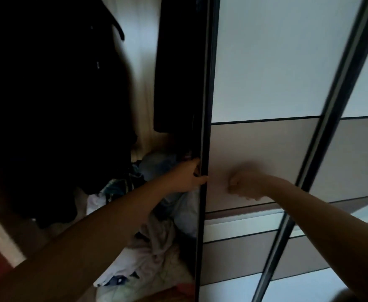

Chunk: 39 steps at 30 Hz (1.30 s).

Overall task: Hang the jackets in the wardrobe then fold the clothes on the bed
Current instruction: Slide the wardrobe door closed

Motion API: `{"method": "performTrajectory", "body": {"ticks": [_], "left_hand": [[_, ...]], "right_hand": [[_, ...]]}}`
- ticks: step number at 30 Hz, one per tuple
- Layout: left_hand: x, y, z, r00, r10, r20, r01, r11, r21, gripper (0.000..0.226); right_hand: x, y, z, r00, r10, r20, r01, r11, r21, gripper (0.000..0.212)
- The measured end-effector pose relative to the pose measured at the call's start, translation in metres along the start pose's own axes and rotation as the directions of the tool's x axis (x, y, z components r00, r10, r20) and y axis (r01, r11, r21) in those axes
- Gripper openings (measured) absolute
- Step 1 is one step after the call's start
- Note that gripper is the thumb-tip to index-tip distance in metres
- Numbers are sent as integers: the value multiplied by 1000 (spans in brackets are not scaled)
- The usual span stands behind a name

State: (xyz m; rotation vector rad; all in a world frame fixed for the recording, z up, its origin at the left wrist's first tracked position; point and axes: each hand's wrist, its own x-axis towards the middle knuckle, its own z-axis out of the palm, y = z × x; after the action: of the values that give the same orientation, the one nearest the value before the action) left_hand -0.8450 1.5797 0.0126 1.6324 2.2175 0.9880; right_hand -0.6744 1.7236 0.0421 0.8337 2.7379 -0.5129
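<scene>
Gripping the sliding door (203, 118) by its edge, your left hand (187, 177) curls round it, right hand (244, 186) fisted against it; sliding carelessly could pinch fingers or snag the jacket (59, 105) hanging in the wardrobe (144, 62).

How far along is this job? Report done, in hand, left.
Done, apparently: dark jackets hang inside the open wardrobe. In hand: the left hand grips the edge of the sliding door, and the blurred right hand, fingers curled, rests against its panel. Left: folding; the bed is out of view, so its clothes can't be judged. A clothes pile lies low inside the wardrobe.
</scene>
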Motion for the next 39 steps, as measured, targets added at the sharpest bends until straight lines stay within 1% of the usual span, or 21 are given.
{"method": "performTrajectory", "body": {"ticks": [2,5,7,8,10,12,14,17,21,24,26,30,34,36,39], "left_hand": [[-28,-11,-21,999,-53,10,52,993,106,14],[-67,-33,-45,979,-194,65,156,911,381,48],[-95,-46,-56,967,-246,60,193,870,454,51],[-108,-50,-61,966,-254,48,205,867,453,48],[-129,-55,-70,970,-241,36,206,889,408,33],[-147,-57,-79,972,-232,40,201,905,374,21],[-160,-58,-85,977,-214,27,189,909,371,21],[-170,-64,-92,981,-193,0,180,915,360,23],[-174,-72,-100,971,-240,21,217,909,357,26],[-178,-83,-104,968,-252,5,226,876,426,21],[-183,-91,-109,964,-264,-19,244,860,448,16],[-197,-103,-123,948,-308,-75,308,839,448,14],[-213,-112,-133,931,-347,-110,359,822,443,13],[-222,-113,-133,918,-367,-152,395,802,448,13],[-242,-113,-130,883,-317,-345,452,772,447,17]], "right_hand": [[0,-26,6,996,-83,-21,83,996,-40,27],[0,-67,17,979,-202,-24,199,975,-103,29],[2,-94,27,967,-255,-18,252,961,-117,30],[2,-108,33,960,-279,-27,273,953,-132,32],[1,-134,43,945,-321,-54,308,935,-176,34],[0,-156,53,933,-358,-40,345,920,-183,33],[-1,-170,61,918,-396,-11,390,906,-163,30],[-6,-178,61,920,-391,-21,383,911,-153,29],[-9,-167,46,941,-332,-69,311,926,-213,29],[-8,-161,44,930,-361,-74,338,915,-220,27],[-9,-168,48,923,-376,-82,356,914,-194,26],[-4,-192,61,911,-409,-63,383,892,-240,30],[-1,-212,64,906,-419,-59,399,893,-209,31],[1,-219,65,905,-420,-61,402,894,-199,31],[6,-226,68,904,-421,-78,394,890,-229,30]]}}
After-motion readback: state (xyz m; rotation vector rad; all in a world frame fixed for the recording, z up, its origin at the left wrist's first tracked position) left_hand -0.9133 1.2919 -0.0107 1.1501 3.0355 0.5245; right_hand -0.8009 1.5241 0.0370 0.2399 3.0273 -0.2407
